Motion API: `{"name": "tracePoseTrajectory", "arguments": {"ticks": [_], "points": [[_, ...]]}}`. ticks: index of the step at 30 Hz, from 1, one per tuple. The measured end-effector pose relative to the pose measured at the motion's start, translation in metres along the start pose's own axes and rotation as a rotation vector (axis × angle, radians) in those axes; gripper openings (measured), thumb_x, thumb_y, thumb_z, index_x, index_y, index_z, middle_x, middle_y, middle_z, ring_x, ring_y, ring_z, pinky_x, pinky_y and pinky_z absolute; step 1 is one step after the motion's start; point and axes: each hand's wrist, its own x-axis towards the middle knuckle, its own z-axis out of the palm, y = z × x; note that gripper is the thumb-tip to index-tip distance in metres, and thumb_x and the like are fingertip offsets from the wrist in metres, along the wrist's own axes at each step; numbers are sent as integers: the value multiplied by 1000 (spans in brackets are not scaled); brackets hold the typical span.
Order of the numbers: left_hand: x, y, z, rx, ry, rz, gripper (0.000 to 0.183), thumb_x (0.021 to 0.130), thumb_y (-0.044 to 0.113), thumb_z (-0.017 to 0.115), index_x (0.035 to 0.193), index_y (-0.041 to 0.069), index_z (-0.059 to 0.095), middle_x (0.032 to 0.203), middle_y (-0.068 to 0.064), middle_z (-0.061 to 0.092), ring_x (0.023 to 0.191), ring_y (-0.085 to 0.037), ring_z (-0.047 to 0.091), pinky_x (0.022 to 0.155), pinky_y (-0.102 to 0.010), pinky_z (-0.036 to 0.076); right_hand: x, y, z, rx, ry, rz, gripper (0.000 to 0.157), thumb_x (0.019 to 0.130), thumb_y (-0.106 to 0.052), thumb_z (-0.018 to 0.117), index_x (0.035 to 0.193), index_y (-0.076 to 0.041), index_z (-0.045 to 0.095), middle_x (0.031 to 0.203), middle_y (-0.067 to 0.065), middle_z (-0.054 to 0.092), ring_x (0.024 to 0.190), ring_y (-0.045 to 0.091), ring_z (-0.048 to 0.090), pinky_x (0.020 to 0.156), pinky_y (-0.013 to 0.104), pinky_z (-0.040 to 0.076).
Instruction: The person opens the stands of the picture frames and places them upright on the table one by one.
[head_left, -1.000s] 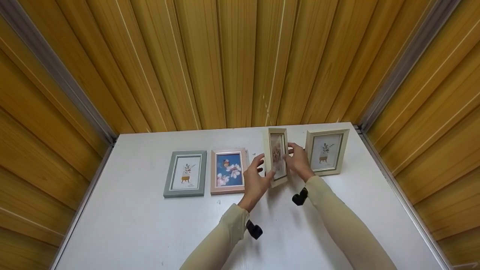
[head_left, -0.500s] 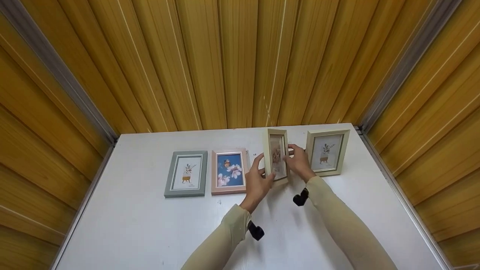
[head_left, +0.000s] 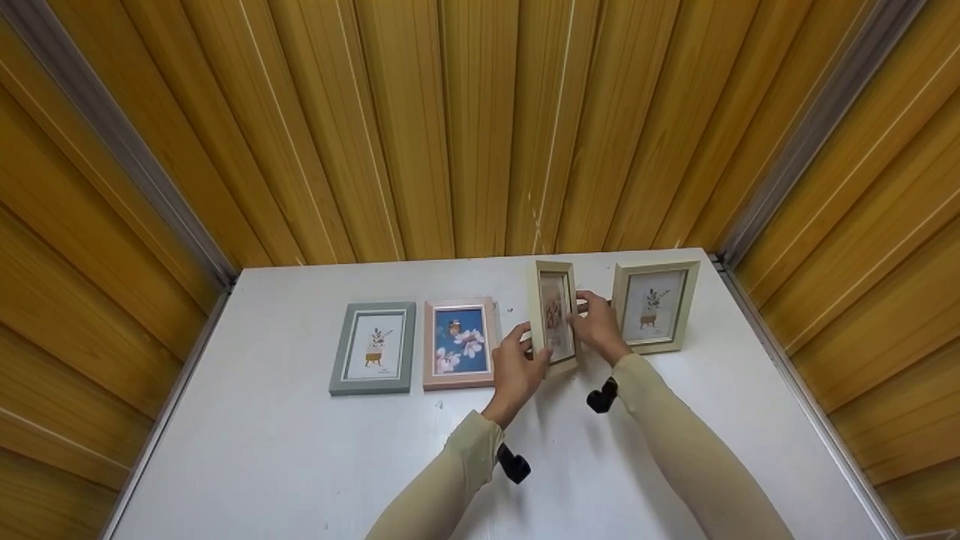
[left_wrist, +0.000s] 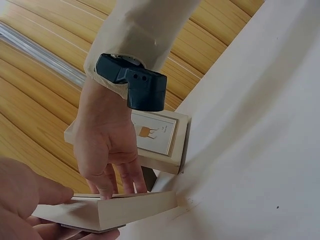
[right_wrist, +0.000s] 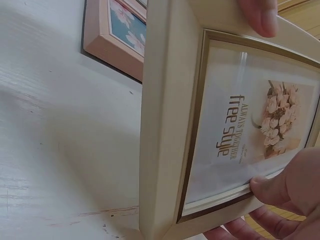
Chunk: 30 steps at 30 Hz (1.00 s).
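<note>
Both hands hold a cream photo frame upright, turned at an angle. Behind its glass is a picture of pale roses with gold "free style" lettering. My left hand grips the left side near the bottom, thumb on the front and fingers behind. On the opposite side my right hand pinches the edge; its thumb lies on the front in the right wrist view. Just right of that hand stands a second cream photo frame with a plant picture.
To the left on the white table are a pink photo frame with a blossom picture and a grey-green photo frame with a plant picture. Yellow wood-look walls rise behind the table and at both sides.
My left fingers have come down a little along the frame's left edge. The held frame and my right hand stay almost where they were.
</note>
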Motion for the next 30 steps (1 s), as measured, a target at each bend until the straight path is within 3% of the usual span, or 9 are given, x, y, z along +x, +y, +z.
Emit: {"name": "tracePoseTrajectory", "arguments": {"ticks": [9, 16, 19, 22, 25, 30], "points": [[2, -1, -2, -24, 29, 37, 44, 87, -4, 74, 130, -1, 66, 107, -22, 75, 87, -21, 76, 66, -29, 61, -1, -6, -6, -54, -37, -22, 54, 102, -10, 62, 152, 0, 44, 129, 27, 63, 109, 38, 67, 90, 50, 55], [5, -2, -4, -78, 33, 48, 41, 86, -7, 73, 127, -2, 67, 107, -23, 74, 90, -25, 76, 69, -31, 61, -2, -27, -20, -132, -37, -72, 63, 103, -14, 60, 158, -1, 32, 137, 31, 58, 121, 46, 59, 101, 57, 47], [6, -4, -3, -74, 39, 48, 40, 86, -7, 73, 126, -3, 67, 107, -23, 75, 90, -25, 76, 69, -31, 61, -2, -40, -25, -152, -17, -124, 62, 103, -15, 59, 158, -3, 33, 134, 30, 60, 114, 44, 62, 96, 56, 49], [7, -4, -2, -68, 49, 36, 39, 86, -7, 73, 125, -3, 68, 107, -23, 75, 91, -24, 75, 70, -31, 61, -3, -55, -29, -187, -4, -182, 59, 104, -17, 58, 157, -4, 36, 127, 25, 64, 94, 34, 66, 84, 50, 52], [8, -3, 0, -61, 57, 29, 40, 86, -7, 73, 125, -3, 68, 107, -22, 75, 93, -24, 75, 73, -31, 61, -4, -70, -29, -215, -11, -218, 59, 104, -20, 58, 157, -6, 37, 124, 23, 66, 89, 32, 66, 81, 49, 53], [8, -2, 2, -53, 53, 22, 42, 87, -6, 73, 128, -2, 67, 113, -23, 73, 98, -26, 74, 78, -33, 61, -6, -92, -25, -248, -49, -225, 61, 105, -29, 58, 159, -10, 37, 130, 23, 65, 113, 39, 65, 93, 56, 52]]}}
